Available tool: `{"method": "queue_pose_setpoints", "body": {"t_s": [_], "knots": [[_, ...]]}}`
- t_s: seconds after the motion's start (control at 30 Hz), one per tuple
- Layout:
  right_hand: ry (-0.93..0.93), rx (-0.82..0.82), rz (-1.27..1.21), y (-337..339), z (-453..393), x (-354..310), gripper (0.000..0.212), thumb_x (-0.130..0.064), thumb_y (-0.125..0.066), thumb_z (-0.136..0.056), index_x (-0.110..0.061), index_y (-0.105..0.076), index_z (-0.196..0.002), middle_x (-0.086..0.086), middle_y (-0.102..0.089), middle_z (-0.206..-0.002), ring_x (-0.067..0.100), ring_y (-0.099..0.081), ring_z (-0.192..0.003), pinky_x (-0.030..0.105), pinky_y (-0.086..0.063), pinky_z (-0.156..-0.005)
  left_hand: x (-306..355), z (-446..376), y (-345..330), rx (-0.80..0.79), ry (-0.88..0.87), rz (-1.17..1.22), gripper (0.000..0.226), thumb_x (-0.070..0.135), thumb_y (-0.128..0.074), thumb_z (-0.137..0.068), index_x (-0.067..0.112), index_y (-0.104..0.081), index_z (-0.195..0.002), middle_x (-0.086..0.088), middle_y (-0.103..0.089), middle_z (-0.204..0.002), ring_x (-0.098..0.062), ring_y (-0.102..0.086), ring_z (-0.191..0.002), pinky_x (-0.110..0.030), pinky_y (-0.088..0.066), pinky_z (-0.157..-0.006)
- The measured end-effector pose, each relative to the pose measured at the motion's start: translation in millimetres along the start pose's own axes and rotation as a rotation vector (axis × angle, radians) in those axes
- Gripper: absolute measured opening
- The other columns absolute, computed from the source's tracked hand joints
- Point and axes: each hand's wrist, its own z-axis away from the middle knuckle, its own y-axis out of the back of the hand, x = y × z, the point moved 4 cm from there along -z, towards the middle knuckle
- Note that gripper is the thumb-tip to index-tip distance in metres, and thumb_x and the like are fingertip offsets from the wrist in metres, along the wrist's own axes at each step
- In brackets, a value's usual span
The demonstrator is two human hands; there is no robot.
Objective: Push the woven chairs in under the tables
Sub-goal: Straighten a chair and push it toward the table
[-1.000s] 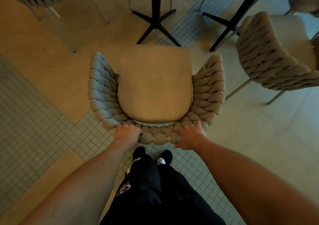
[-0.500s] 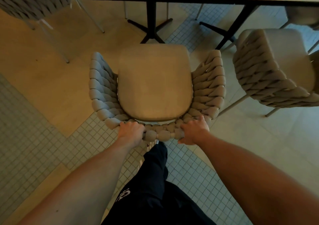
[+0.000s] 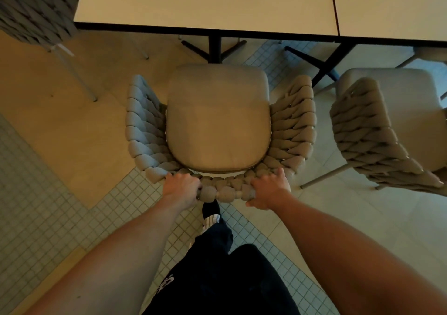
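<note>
Woven grey rope wraps the chair (image 3: 219, 131), which cradles a beige seat cushion (image 3: 217, 119) and stands just short of the table (image 3: 205, 2) edge. Left hand (image 3: 181, 187) and right hand (image 3: 269, 189) both curl round its back rim, gripping it.

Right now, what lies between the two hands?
In the head view, only the woven chair back spans between the left hand and right hand; both grip it.

Dim warm light, soft focus, wide-angle bend at edges, no glare
</note>
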Motion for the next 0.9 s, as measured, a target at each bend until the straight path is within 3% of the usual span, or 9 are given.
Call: {"method": "queue_pose_setpoints", "body": {"t_s": [0.27, 0.57, 0.7, 0.9], "knots": [[0.031, -0.02, -0.028, 13, -9, 10, 0.068, -0.076, -0.053, -0.086, -0.03, -0.051, -0.136, 0.002, -0.061, -0.133, 0.029, -0.054, -0.128, 0.058, -0.017, -0.118, -3, -15, 10, -0.03, 0.028, 0.048, 0.016, 0.026, -0.065, -0.086, 0.036, -0.067, -0.098, 0.006, -0.066, -0.099, -0.022, -0.06, -0.108, -0.044, -0.038, -0.095], [0.081, -0.039, -0.026, 16, -13, 21, 0.077, -0.077, -0.054, -0.086, -0.032, -0.042, -0.148, 0.004, -0.053, -0.146, 0.034, -0.047, -0.137, 0.061, -0.015, -0.119, 3, -18, 10, -0.024, 0.091, 0.048, 0.028, 0.03, -0.065, -0.088, 0.042, -0.067, -0.113, 0.007, -0.066, -0.109, -0.023, -0.056, -0.116, -0.043, -0.036, -0.093], [0.104, -0.06, -0.072, 21, -15, 30, 0.08, -0.075, -0.062, -0.082, -0.027, -0.044, -0.145, 0.003, -0.054, -0.144, 0.032, -0.046, -0.137, 0.058, -0.025, -0.115, 7, -11, 13, -0.053, 0.058, 0.092, 0.025, 0.034, -0.064, -0.086, 0.036, -0.063, -0.111, 0.005, -0.064, -0.112, -0.023, -0.051, -0.119, -0.045, -0.034, -0.098], [0.172, 0.006, -0.126, 34, -4, 28, 0.082, -0.075, -0.058, -0.085, -0.023, -0.041, -0.147, 0.007, -0.044, -0.152, 0.034, -0.034, -0.143, 0.057, -0.027, -0.116, 8, 6, 26, -0.031, 0.044, 0.312, 0.047, 0.045, -0.052, -0.075, 0.029, -0.061, -0.118, 0.001, -0.063, -0.115, -0.026, -0.052, -0.12, -0.044, -0.04, -0.096]]}}
